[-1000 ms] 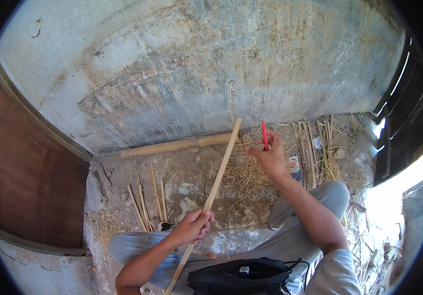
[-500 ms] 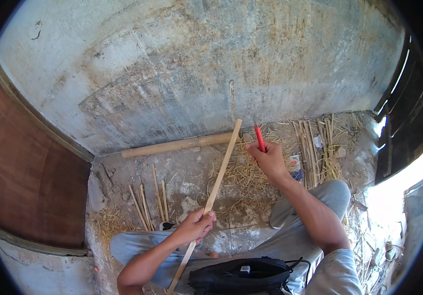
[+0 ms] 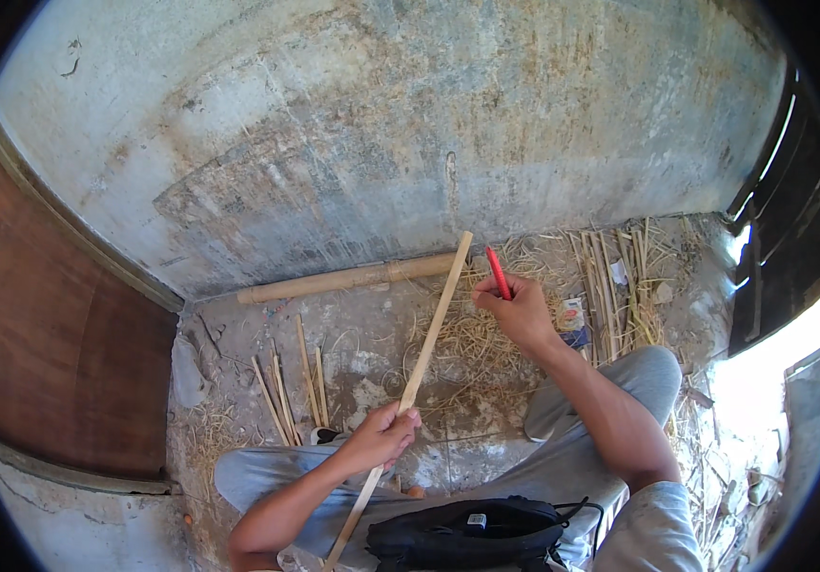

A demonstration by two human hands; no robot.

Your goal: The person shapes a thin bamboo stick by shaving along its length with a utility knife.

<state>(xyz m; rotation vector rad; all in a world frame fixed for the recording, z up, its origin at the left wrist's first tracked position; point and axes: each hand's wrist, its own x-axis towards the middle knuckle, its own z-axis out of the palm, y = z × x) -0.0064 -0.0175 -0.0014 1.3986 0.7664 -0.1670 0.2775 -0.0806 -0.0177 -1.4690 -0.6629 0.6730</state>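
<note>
My left hand (image 3: 381, 439) is closed around the lower part of a long, pale bamboo strip (image 3: 437, 329). The strip slants up and to the right, and its lower end passes beside my lap. To the right of its upper end, my right hand (image 3: 522, 310) grips a slim red-handled knife (image 3: 497, 272) with the handle pointing up. A small gap separates that hand from the strip. The knife's blade cannot be made out now. Curly shavings (image 3: 472, 353) cover the floor beneath my right hand.
A thick bamboo pole (image 3: 353, 283) lies along the foot of the stained wall (image 3: 410, 143). Several cut strips (image 3: 276, 400) rest left of my leg, and more strips (image 3: 605, 296) lie at right. A black waist bag (image 3: 467, 534) sits in my lap. A brown panel (image 3: 67, 324) stands at left.
My right hand has shifted slightly left, and the red handle leans a bit more left. A thin tip seen above it earlier no longer shows. The left hand keeps its hold, nearly unmoved.
</note>
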